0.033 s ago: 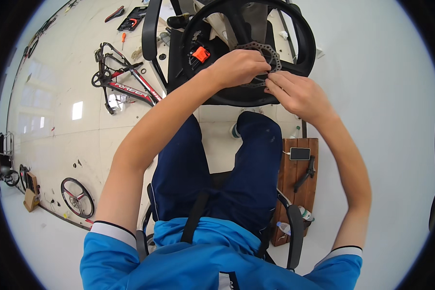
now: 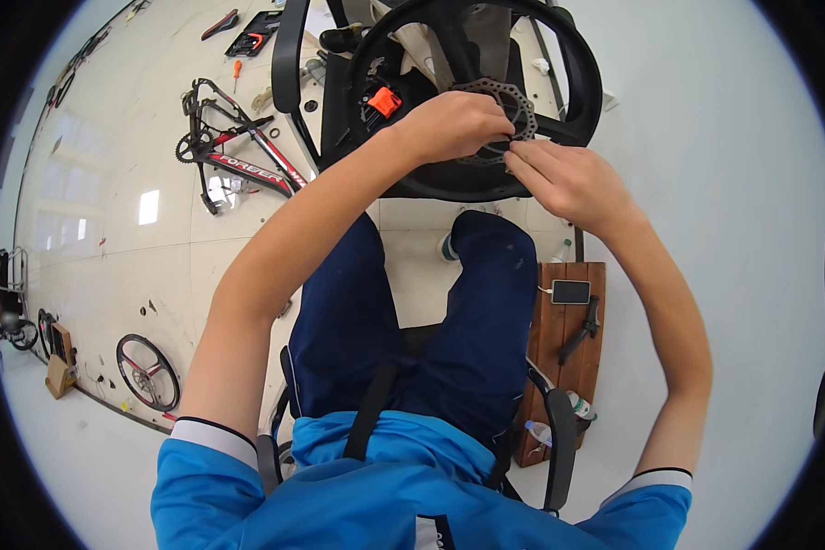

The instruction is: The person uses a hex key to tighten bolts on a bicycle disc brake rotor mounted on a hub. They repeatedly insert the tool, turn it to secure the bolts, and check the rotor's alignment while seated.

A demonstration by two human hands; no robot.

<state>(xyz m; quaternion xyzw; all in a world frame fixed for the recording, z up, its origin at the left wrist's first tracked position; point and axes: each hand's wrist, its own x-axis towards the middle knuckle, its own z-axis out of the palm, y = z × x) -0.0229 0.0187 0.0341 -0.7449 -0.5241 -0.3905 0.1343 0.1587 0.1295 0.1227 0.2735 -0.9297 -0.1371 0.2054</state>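
Floor (image 2: 128,247) of pale, glossy tiles fills the room, with window light reflected on it at the left and scuff marks low on that side. On it lie a red and black bicycle frame (image 2: 238,151), a loose spoked wheel (image 2: 147,371) further down, and small hand tools (image 2: 247,32) near the top edge. To the person's right stands a brown wooden bench (image 2: 568,348) carrying a phone (image 2: 570,291) and a dark tool; plastic bottles sit at its near end. The person sits on a black chair, legs in dark blue trousers.

Straight ahead, a black bicycle wheel (image 2: 577,82) stands between the knees and a second black chair behind it. At its hub sits a silver brake disc (image 2: 513,101). The left hand (image 2: 454,124) curls over the disc, fingers closed on its near rim and hiding part of it. The right hand (image 2: 564,179) pinches at the disc's lower right edge with bent fingertips; whether something small is held there I cannot tell.
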